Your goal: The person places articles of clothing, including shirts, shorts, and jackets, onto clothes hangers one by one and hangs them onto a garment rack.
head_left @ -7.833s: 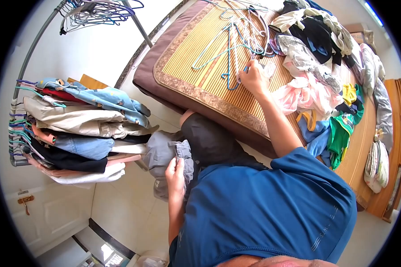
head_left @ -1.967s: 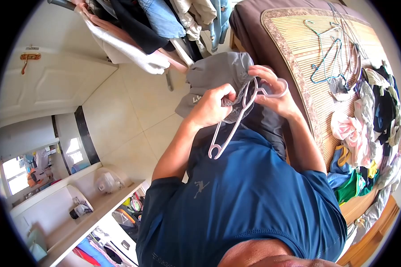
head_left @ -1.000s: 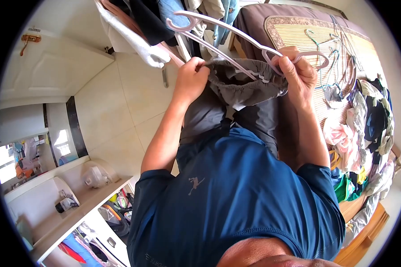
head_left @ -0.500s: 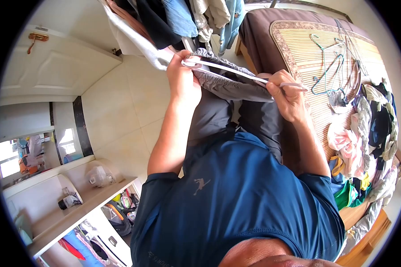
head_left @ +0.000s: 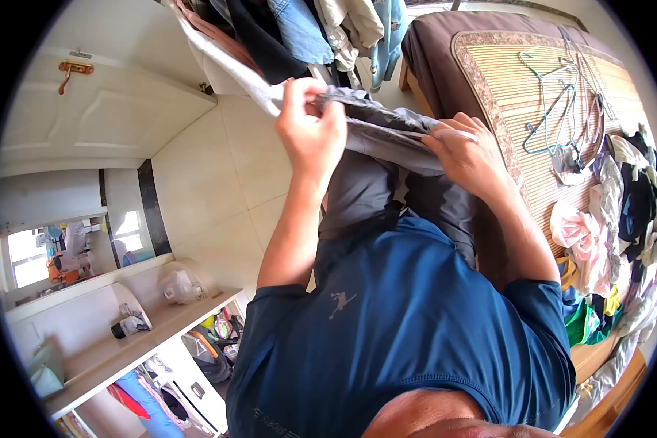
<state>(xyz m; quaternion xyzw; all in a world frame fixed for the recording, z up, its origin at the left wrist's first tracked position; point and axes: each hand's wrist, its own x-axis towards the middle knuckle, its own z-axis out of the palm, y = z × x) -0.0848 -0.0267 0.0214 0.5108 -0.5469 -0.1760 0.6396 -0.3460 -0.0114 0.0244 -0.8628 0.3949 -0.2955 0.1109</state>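
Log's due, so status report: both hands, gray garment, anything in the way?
Left fingers pinching gray garment at gathered edge. Right fingers gripping pale hanger. Garment spans both. Hung clothes near left; nothing visibly blocking.

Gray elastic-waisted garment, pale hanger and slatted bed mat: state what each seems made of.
Gray elastic-waisted garment: thin, matte cloth, perhaps synthetic; the waistband gathers in soft puckers.
Pale hanger: probably smooth plastic, judging by its even whitish colour, though little shows.
Slatted bed mat: likely bamboo with a light sheen, given its narrow, tan parallel strips.
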